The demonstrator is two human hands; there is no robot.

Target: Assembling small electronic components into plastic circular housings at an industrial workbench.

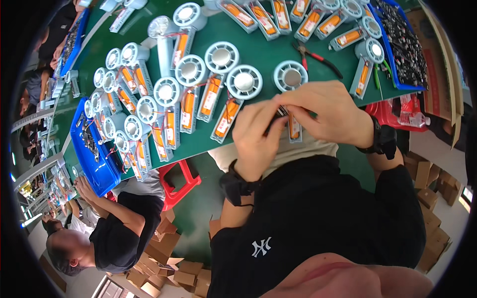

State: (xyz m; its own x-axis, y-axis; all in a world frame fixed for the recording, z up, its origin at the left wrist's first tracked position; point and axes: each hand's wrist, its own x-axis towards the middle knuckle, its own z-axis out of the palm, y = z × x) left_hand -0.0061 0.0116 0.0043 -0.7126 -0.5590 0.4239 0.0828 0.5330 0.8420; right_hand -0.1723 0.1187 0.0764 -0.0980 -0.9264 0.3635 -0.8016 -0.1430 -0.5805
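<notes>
My left hand (256, 136) and my right hand (323, 111) meet at the table's near edge, both with fingers closed. Pinched between their fingertips is a small dark part (281, 112), mostly covered, its kind unclear. Right at my hands lies a pale blue handheld fan (290, 74), its round vented head beyond my fingers. Its opened handle, with an orange battery (295, 130), shows partly below them. Left of my hands lies another such fan (244, 82), with an orange battery and red wires in its open handle.
Many more opened fans (169, 92) cover the green table (263, 49). Red-handled pliers (318, 59) and a green-handled tool (377, 77) lie beyond my right hand. Blue trays (104, 174) of small dark parts stand left and right (397, 44). A co-worker (119, 233) sits at left.
</notes>
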